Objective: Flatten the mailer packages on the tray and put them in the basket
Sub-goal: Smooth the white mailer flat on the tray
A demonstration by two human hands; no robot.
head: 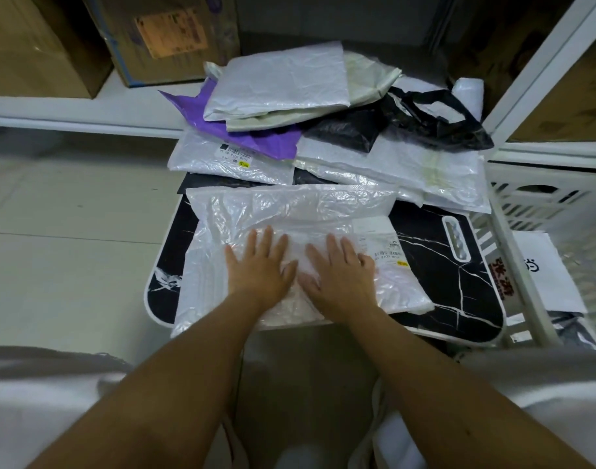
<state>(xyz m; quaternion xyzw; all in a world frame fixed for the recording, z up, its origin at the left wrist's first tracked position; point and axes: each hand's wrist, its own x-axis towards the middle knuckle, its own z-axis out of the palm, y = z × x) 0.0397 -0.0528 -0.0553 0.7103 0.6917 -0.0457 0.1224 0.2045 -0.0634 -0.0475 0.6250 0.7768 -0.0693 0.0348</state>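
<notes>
Head cam: my left hand [256,265] and right hand [337,269] lie flat, fingers spread, pressing the crinkly translucent white plastic mailer [290,214] onto the black marble-pattern tray [452,265]. Looks light, soft, slippery; I'd pinch an edge. White slatted basket [540,204] sits right.

A storeroom or packing area: cardboard boxes [46,42] on white shelving [87,110], with heaped mailer packages [276,86].
</notes>
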